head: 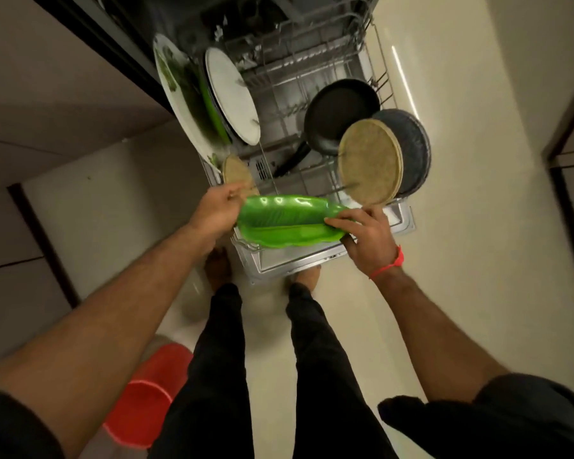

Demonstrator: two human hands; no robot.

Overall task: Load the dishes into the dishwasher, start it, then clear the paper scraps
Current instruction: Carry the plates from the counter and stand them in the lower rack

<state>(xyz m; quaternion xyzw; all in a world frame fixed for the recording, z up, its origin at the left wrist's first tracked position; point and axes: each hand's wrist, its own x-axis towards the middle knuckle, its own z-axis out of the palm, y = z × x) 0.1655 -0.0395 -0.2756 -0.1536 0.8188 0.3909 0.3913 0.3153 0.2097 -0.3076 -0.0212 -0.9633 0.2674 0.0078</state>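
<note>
I look down at the pulled-out dishwasher rack [315,180] at frame center. My left hand [214,210] and right hand [367,238] each hold one end of a green leaf-shaped tray [289,220], grip closed on it, just above the rack's near edge. Already racked: white plates [232,97] at upper left, a black pan [340,114] and round tan plates [368,162] at right. Loading looks partly done; starting and paper scraps remain. A red bucket [146,395] sits on the floor, lower left.
</note>
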